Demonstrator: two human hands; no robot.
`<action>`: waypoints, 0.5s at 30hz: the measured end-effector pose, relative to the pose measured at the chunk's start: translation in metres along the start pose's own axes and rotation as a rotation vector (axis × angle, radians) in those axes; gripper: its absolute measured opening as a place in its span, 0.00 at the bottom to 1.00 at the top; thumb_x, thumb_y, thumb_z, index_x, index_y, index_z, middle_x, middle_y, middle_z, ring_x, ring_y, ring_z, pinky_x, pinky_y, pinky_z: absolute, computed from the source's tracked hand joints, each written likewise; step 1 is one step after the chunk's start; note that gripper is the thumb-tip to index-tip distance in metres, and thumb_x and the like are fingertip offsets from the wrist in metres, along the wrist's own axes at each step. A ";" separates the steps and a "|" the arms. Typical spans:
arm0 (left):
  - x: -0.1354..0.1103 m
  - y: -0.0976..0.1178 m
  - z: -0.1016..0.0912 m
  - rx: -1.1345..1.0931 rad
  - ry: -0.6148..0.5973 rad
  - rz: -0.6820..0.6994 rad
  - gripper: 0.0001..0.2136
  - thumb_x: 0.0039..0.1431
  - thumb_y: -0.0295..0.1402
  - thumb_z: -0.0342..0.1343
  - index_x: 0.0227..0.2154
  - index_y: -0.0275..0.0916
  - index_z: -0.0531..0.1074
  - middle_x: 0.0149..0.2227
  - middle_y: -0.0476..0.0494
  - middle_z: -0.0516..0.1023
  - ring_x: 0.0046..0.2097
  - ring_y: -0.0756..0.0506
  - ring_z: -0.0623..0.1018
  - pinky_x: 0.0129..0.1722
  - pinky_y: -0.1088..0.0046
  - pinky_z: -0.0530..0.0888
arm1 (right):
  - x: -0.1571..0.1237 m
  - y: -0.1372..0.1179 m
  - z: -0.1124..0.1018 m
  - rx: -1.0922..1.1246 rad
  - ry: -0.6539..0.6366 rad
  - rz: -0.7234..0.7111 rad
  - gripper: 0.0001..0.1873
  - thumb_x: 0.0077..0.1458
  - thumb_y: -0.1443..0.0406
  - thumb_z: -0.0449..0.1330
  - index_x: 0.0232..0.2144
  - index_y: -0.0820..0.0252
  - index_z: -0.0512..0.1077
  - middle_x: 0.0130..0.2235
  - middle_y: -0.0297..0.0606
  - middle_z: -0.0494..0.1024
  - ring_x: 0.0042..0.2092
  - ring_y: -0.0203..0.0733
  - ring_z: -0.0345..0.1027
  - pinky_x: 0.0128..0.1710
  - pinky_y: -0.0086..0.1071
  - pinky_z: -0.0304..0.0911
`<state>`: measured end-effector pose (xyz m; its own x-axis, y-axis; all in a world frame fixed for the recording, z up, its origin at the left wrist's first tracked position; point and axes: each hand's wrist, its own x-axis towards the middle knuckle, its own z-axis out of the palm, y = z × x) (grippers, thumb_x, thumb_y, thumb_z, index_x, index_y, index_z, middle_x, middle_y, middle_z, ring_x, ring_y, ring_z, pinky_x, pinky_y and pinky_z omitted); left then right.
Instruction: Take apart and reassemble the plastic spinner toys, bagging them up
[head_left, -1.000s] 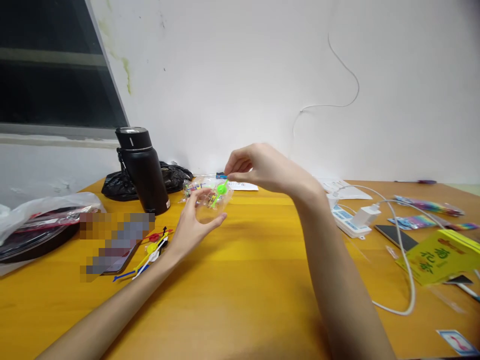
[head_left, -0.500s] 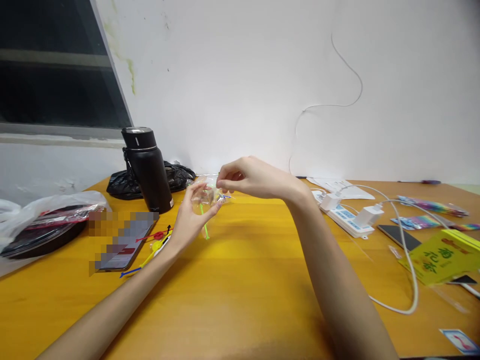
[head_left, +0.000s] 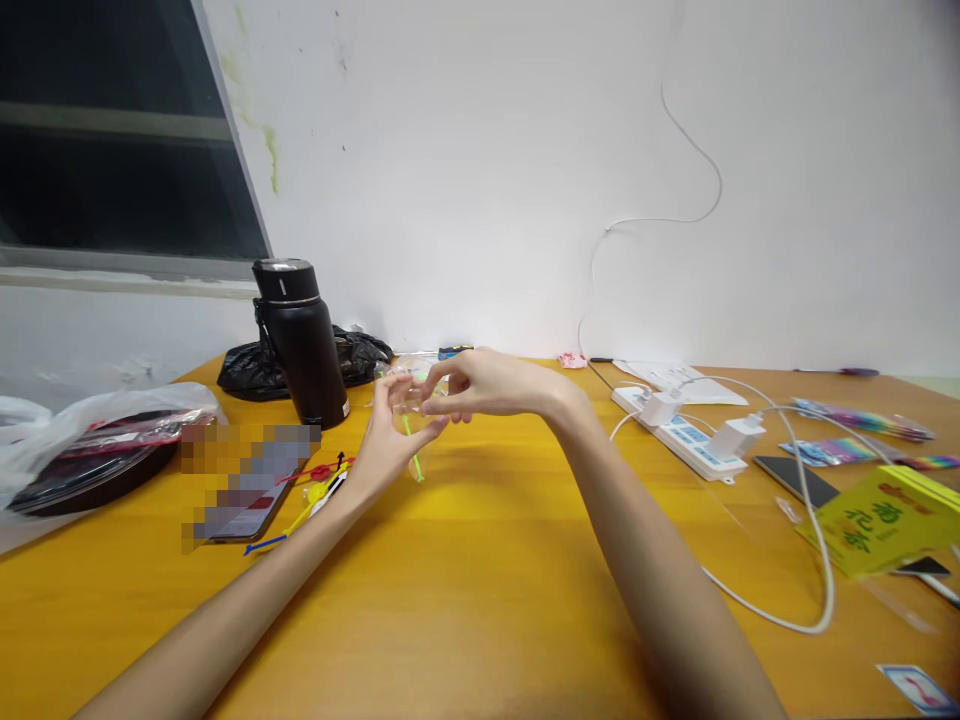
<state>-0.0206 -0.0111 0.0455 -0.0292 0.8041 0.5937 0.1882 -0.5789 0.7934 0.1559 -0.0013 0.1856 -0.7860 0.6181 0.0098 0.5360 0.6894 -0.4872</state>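
My left hand (head_left: 388,440) and my right hand (head_left: 480,385) meet above the yellow table (head_left: 480,570), both pinching a small clear plastic bag (head_left: 411,388) with coloured bits inside. A thin green plastic stick (head_left: 411,450) hangs down from the bag between my hands. Both hands have their fingers closed on the bag. Several coloured plastic sticks (head_left: 319,490) in red, yellow, white and blue lie on the table just left of my left wrist.
A black flask (head_left: 302,340) stands at the back left before a black bag (head_left: 352,358). A phone (head_left: 244,500) and a plastic-wrapped dark object (head_left: 82,450) lie left. Right: power strip (head_left: 686,435) with chargers, white cable (head_left: 814,560), yellow packet (head_left: 874,515), colourful packets (head_left: 862,412).
My right hand has lowered from above the bag to meet my left hand. The green stick, inside the bag a second ago, now hangs below it.
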 end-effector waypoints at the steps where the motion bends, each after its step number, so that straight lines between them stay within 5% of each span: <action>1: 0.000 -0.001 0.000 -0.003 0.003 -0.006 0.27 0.54 0.39 0.67 0.52 0.46 0.60 0.56 0.39 0.71 0.62 0.39 0.71 0.63 0.55 0.66 | 0.001 -0.001 0.001 -0.021 -0.003 -0.012 0.12 0.59 0.59 0.61 0.40 0.60 0.78 0.30 0.35 0.80 0.30 0.36 0.72 0.31 0.29 0.58; 8: -0.001 -0.019 0.000 0.059 -0.071 -0.160 0.34 0.50 0.42 0.69 0.57 0.46 0.59 0.59 0.37 0.70 0.63 0.37 0.70 0.64 0.52 0.63 | 0.003 -0.003 0.003 -0.227 0.102 -0.030 0.07 0.59 0.66 0.60 0.34 0.63 0.79 0.34 0.39 0.81 0.31 0.35 0.68 0.30 0.29 0.54; 11: -0.003 -0.025 0.000 0.109 -0.130 -0.297 0.32 0.48 0.44 0.70 0.54 0.44 0.63 0.58 0.36 0.72 0.61 0.34 0.71 0.62 0.48 0.63 | 0.001 0.001 0.000 -0.219 0.094 -0.013 0.09 0.60 0.64 0.60 0.35 0.63 0.79 0.34 0.39 0.81 0.32 0.36 0.68 0.31 0.30 0.54; 15: -0.006 -0.021 0.001 0.149 -0.181 -0.302 0.27 0.48 0.43 0.70 0.49 0.44 0.65 0.55 0.38 0.74 0.59 0.35 0.73 0.61 0.49 0.63 | -0.003 0.005 -0.004 -0.195 0.089 0.003 0.08 0.59 0.65 0.61 0.35 0.63 0.79 0.33 0.38 0.80 0.32 0.36 0.69 0.31 0.30 0.56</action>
<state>-0.0231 -0.0034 0.0253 0.0657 0.9542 0.2920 0.3389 -0.2966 0.8928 0.1622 0.0014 0.1871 -0.7588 0.6450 0.0903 0.5944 0.7425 -0.3087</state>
